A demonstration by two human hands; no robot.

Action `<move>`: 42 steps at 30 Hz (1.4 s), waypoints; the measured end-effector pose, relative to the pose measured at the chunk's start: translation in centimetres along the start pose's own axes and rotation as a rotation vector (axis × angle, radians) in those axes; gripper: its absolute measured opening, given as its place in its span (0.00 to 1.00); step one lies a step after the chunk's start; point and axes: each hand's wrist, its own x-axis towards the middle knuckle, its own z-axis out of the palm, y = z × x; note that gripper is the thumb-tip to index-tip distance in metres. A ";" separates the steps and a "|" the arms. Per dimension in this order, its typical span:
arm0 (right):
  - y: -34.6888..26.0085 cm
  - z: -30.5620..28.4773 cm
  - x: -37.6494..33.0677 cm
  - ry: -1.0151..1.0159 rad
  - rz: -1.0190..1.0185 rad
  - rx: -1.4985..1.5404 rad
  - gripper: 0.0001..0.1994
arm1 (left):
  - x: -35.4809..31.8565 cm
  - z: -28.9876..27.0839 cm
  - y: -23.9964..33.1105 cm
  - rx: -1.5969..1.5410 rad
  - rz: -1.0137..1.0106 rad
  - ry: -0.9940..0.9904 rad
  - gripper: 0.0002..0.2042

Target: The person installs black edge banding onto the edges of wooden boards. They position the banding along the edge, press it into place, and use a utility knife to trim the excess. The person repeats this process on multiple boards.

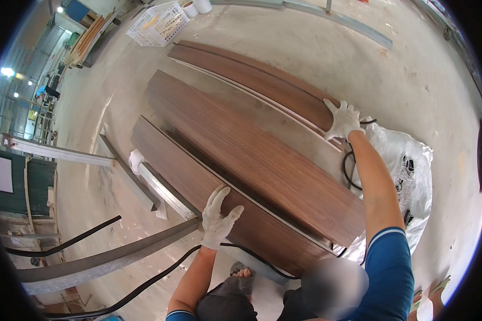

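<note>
My left hand point(218, 218), in a whitish work glove, rests with fingers apart on the near brown wood-grain panel point(177, 166). Beyond it lies a wider brown panel point(251, 150), which neither hand touches. At the far right, my gloved right hand point(344, 119) spreads over the end of a long brown panel piece point(251, 80) with a pale strip along its near edge. The fingers lie across its top, and the underside of the palm is hidden. A dark gap runs between the near panel and the wide one.
Clear plastic wrapping point(412, 160) with black items lies right of the panels. Metal beams point(123, 254) and a black hose point(155, 278) cross the left side. A white crate point(158, 24) stands at the back. My shoe point(242, 270) is close to the near panel.
</note>
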 end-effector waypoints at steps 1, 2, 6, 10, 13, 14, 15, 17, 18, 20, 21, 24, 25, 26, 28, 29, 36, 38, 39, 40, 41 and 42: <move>-0.1 -0.1 0.2 0.001 -0.015 0.027 0.66 | 0.0 0.0 0.1 0.020 0.027 -0.008 0.31; -0.1 -0.1 0.3 -0.008 -0.016 0.036 0.65 | 0.0 0.1 0.1 0.028 0.029 -0.010 0.31; 0.0 -0.1 0.2 0.008 0.006 0.043 0.65 | 0.0 -0.1 -0.1 0.028 0.004 -0.027 0.31; 0.0 0.0 0.3 0.018 0.000 0.065 0.65 | -0.2 -0.5 -0.2 0.023 -0.086 -0.063 0.32; 0.1 0.4 1.1 -0.032 0.015 0.074 0.64 | -0.1 -0.3 -0.3 0.102 0.097 -0.006 0.32; 0.1 0.7 1.3 -0.015 -0.002 0.065 0.64 | -0.1 -0.2 -0.2 0.059 0.036 -0.030 0.32; 0.3 1.0 1.4 -0.013 -0.014 0.076 0.64 | -0.1 -0.1 -0.1 0.062 0.047 -0.018 0.32; 0.8 1.6 1.4 -0.004 -0.039 0.048 0.65 | -0.1 0.0 0.0 0.069 0.047 -0.021 0.32; 1.2 1.9 1.3 -0.012 -0.049 0.049 0.66 | 0.0 0.0 0.1 0.080 0.055 -0.030 0.32; 2.1 2.4 0.9 -0.018 -0.064 0.040 0.67 | 0.0 -0.1 0.2 0.076 0.015 -0.034 0.32; 2.7 2.6 0.5 -0.020 -0.065 0.030 0.67 | 0.1 -0.2 0.3 0.106 0.051 -0.026 0.32; 4.0 2.9 -0.3 -0.012 -0.072 0.013 0.68 | 0.1 -0.2 0.2 0.160 0.111 -0.009 0.31; 4.5 2.8 -0.8 -0.036 -0.040 -0.014 0.68 | 0.2 -0.2 0.1 0.172 0.144 -0.013 0.30; 4.5 2.6 -1.1 -0.066 -0.032 0.017 0.68 | 0.1 0.0 0.0 0.166 0.161 -0.022 0.30; 4.7 2.2 -2.5 -0.024 -0.012 0.087 0.65 | 0.1 0.4 -0.2 0.131 0.169 -0.029 0.28; 4.3 2.4 -4.1 0.119 -0.002 0.101 0.62 | 0.0 0.5 -0.3 0.128 0.142 -0.010 0.29; 3.5 4.4 -23.0 0.365 -0.177 0.658 0.47 | -0.1 1.5 -0.1 -0.108 -0.034 0.044 0.24; 4.7 5.7 -27.4 0.528 0.079 0.771 0.41 | 0.3 2.0 0.4 -0.430 -0.168 0.040 0.24; 5.2 6.7 -29.5 0.618 0.290 0.854 0.37 | 0.3 2.4 0.7 -0.575 -0.318 0.019 0.24; 6.0 7.3 -31.9 0.532 0.526 0.886 0.27 | 0.5 2.8 1.0 -0.609 -0.286 -0.007 0.24; 6.3 8.2 -33.4 0.474 0.623 1.072 0.22 | 0.7 3.2 1.3 -0.667 -0.334 -0.021 0.24; 6.3 9.0 -34.9 0.364 0.546 1.190 0.23 | 1.0 3.5 1.6 -0.715 -0.359 -0.036 0.24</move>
